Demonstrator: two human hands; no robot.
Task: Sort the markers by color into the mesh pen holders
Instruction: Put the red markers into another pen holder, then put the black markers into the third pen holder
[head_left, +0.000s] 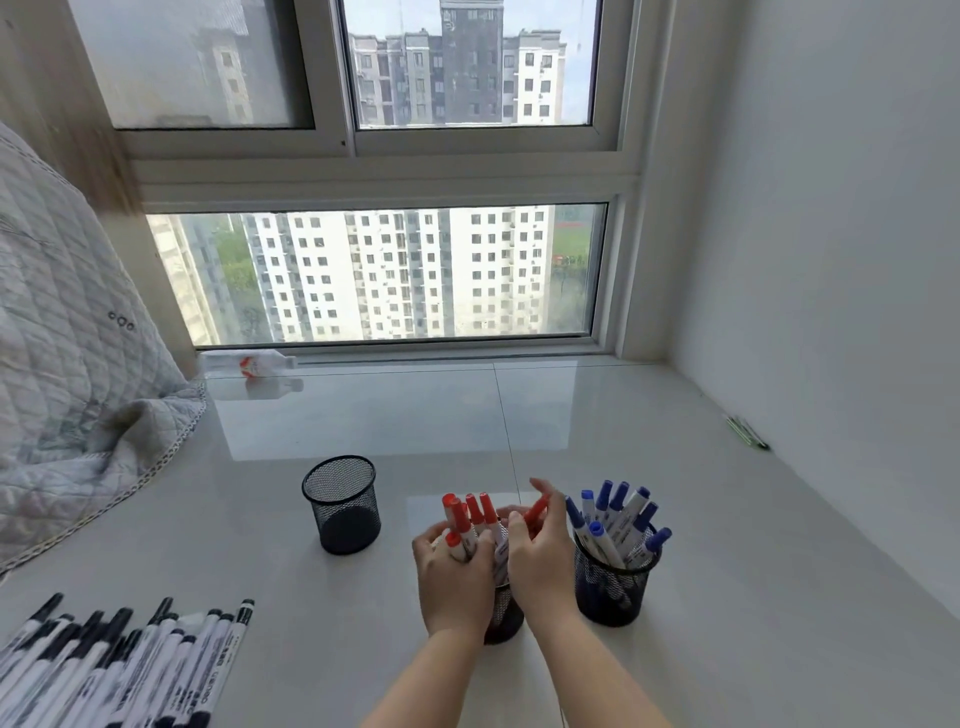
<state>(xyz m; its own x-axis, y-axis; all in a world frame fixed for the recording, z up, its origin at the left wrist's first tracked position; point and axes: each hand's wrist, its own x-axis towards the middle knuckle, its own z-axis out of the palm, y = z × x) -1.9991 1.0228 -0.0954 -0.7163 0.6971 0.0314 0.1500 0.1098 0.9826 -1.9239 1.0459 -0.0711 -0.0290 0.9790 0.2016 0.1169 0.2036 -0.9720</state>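
Both hands grip red-capped white markers (470, 517) over the middle black mesh holder (503, 613), the left hand (454, 582) bunching several, the right hand (540, 558) pinching one, so they likely need seating next.

Red-capped markers (470, 519) stand in the middle mesh holder (503, 613). Blue-capped markers (618, 519) fill the right holder (613, 587). Left holder (343, 506) empty. Black-capped markers (119, 670) lie loose on the tabletop (291, 597).
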